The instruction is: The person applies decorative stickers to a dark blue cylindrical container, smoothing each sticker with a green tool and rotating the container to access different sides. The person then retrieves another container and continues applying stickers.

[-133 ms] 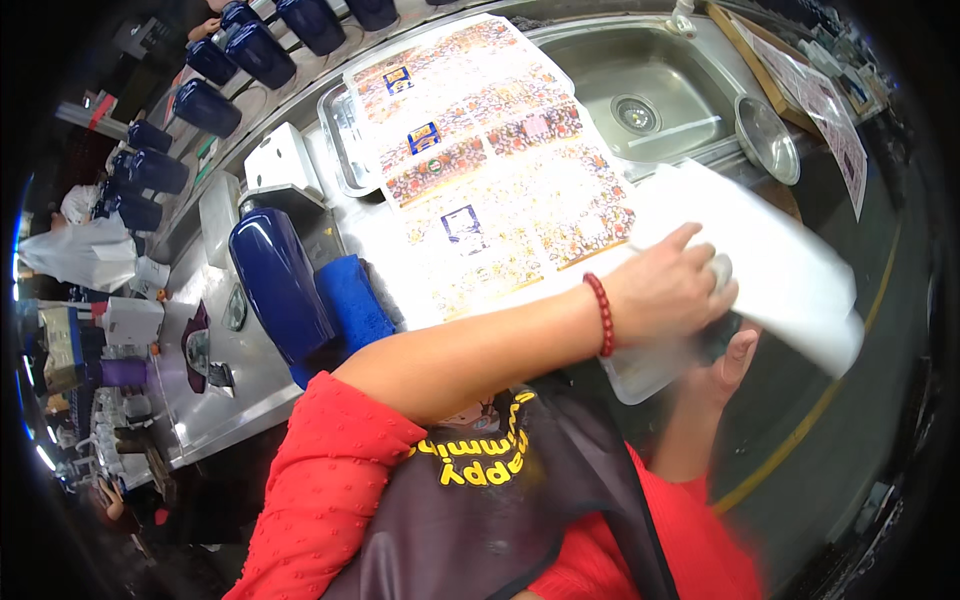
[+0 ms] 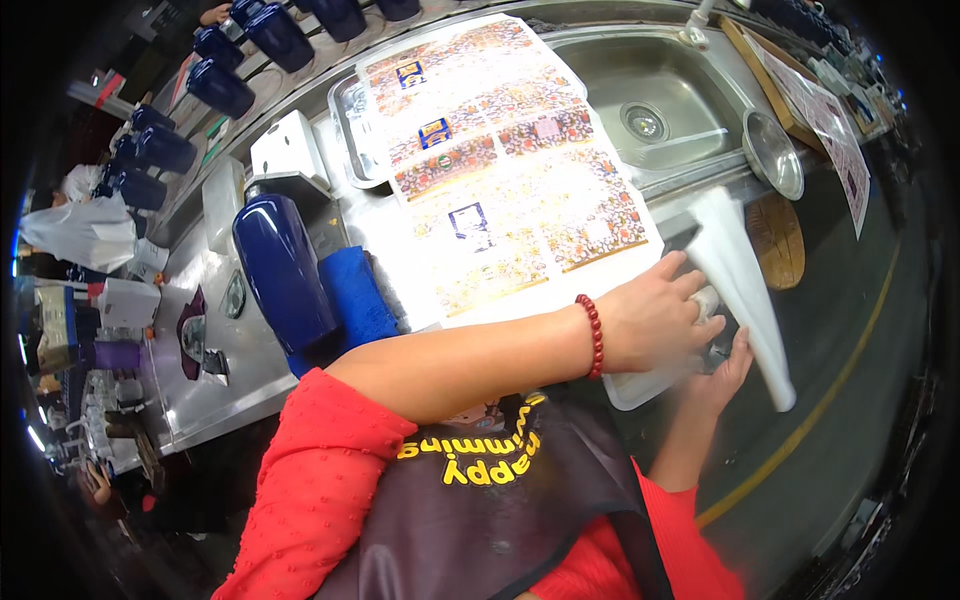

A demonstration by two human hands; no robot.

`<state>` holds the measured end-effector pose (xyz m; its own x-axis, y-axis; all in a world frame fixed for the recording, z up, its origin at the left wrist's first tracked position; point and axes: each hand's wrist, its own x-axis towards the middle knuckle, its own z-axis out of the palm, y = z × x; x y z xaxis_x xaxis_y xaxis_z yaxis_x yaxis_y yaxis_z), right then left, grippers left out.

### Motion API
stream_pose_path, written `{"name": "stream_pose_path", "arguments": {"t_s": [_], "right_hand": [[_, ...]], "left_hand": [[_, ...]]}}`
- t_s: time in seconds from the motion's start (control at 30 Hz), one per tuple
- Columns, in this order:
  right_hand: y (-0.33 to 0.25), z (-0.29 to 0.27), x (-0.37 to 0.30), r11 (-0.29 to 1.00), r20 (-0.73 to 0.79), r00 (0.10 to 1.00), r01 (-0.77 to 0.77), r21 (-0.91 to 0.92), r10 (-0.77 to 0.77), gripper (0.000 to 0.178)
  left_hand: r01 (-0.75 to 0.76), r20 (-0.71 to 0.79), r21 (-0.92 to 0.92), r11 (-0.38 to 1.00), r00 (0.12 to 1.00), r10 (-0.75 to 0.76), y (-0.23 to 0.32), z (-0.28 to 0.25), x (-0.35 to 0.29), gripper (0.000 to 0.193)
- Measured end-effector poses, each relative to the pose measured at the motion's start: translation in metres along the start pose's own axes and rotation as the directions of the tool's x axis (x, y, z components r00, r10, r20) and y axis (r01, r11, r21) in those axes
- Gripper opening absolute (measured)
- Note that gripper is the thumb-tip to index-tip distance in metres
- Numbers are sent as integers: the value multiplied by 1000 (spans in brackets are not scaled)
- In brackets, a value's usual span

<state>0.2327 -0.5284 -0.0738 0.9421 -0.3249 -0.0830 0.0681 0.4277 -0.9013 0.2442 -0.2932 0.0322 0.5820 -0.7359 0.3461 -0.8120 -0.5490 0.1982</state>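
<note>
My left hand [image 2: 640, 315], wearing a red bead bracelet, reaches across to the right with its fingers apart and partly bent. Something whitish shows at one finger, too small to name. Below it, my right hand [image 2: 712, 385] points up with its fingers spread, partly hidden by the left. Just beyond both hands hangs a white sheet [image 2: 745, 300], seen narrow and slightly blurred. Whether the fingertips touch it I cannot tell. A translucent tray [image 2: 632, 393] lies under my hands. Left of them, large sheets with a floral print [image 2: 590, 195] cover the counter.
A steel sink [image 2: 690, 150] lies behind the sheets, a metal bowl [image 2: 775, 155] on its right edge. A wooden board [image 2: 778, 245] is below that. On the left stand a glossy dark blue bottle [image 2: 280, 265] and a blue cloth [image 2: 358, 300]. Several blue jars [image 2: 220, 88] line the back.
The white sheet has turned from broad to narrow and swung downward and inward, uncovering the wooden board. A dark gap now shows between it and my left fingers. My left hand has shifted slightly down.
</note>
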Motion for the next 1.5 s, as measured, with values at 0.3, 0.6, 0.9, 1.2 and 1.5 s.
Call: {"name": "stream_pose_path", "arguments": {"t_s": [0.3, 0.6, 0.9, 1.2, 1.5], "right_hand": [[-17, 56, 36, 988, 509, 860, 101, -113, -30, 45], [104, 457, 120, 81, 997, 67, 994, -70, 36, 55], [222, 560, 161, -174, 977, 188, 970, -169, 100, 64], [226, 561, 156, -276, 941, -237, 946, 168, -241, 13], [97, 556, 71, -200, 910, -374, 920, 338, -178, 15]], "left_hand": [[295, -144, -189, 937, 935, -324, -2, -101, -139, 51], [725, -585, -186, 663, 461, -668, 32, -145, -285, 25], [892, -663, -304, 333, 52, -747, 57, -127, -372, 22], [861, -608, -324, 391, 128, -784, 25, -117, -386, 21], [807, -591, -392, 441, 146, -793, 23, -93, -375, 37]]}}
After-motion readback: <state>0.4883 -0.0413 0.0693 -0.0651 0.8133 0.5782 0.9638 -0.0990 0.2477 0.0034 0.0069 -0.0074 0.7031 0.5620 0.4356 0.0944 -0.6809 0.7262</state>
